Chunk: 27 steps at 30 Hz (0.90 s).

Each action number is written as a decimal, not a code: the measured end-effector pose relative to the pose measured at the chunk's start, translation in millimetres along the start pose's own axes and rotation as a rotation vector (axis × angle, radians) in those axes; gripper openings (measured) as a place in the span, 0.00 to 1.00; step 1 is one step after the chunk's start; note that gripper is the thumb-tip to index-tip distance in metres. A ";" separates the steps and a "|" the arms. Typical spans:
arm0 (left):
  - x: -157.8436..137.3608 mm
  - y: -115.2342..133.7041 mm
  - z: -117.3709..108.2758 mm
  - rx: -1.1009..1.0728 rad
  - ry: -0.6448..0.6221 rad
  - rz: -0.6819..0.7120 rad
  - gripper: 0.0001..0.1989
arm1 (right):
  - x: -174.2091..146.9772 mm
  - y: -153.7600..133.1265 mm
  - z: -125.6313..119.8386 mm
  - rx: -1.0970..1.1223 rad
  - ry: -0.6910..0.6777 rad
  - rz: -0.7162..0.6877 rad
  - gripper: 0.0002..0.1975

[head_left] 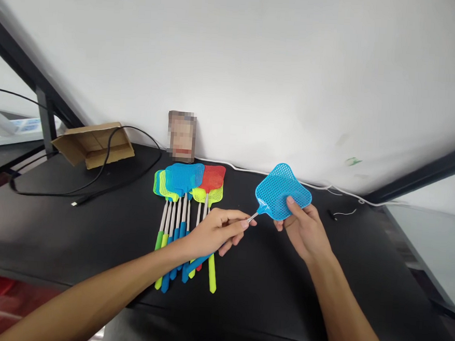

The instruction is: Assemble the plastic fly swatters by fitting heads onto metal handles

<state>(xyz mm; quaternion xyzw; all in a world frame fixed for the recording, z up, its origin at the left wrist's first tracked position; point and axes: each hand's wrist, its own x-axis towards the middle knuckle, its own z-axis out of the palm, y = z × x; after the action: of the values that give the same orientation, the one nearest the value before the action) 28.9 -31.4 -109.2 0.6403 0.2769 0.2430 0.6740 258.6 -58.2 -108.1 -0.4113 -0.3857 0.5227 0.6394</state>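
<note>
A blue fly swatter with a perforated head is held between my two hands above the table. My left hand pinches its metal shaft just below the head, and the blue handle slants down to the left behind that hand. With thumb on top and fingers underneath, my right hand grips the lower right edge of the head. Several other swatters lie side by side to the left, heads away from me; a blue head, a red head and yellow-green ones overlap. My left hand partly covers their shafts.
An open cardboard box sits at the back left, with a black cable looping past it. A blurred, pixelated picture leans on the wall. A white cable runs along the black table's back edge.
</note>
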 end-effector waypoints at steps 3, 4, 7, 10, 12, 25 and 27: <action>-0.4 0.2 0.0 -0.127 -0.052 -0.035 0.15 | -0.1 1.8 0.5 0.008 0.006 0.003 0.09; -0.5 0.4 0.1 -0.173 -0.067 -0.046 0.15 | -0.4 2.6 1.4 0.010 0.009 -0.002 0.09; -1.4 0.5 0.4 -0.261 -0.098 -0.066 0.16 | -2.1 5.6 5.2 0.009 0.021 -0.037 0.10; -2.0 -0.8 0.2 -0.265 -0.106 -0.063 0.17 | -3.8 9.2 8.5 -0.020 0.018 -0.073 0.13; -2.1 -1.8 0.4 -0.235 -0.093 -0.056 0.17 | -4.5 11.8 9.6 -0.050 0.019 -0.094 0.15; -7.4 -3.8 13.4 0.422 0.135 0.218 0.20 | -16.2 25.3 17.3 -0.212 0.154 -0.132 0.22; -7.8 -4.6 13.5 0.509 0.159 0.280 0.19 | -19.6 27.0 18.9 -0.278 0.216 -0.131 0.22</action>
<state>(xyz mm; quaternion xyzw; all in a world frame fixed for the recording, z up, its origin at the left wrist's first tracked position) 32.3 -46.9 -113.0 0.7995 0.2901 0.3056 0.4281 228.6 -72.1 -127.6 -0.5234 -0.4091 0.3745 0.6468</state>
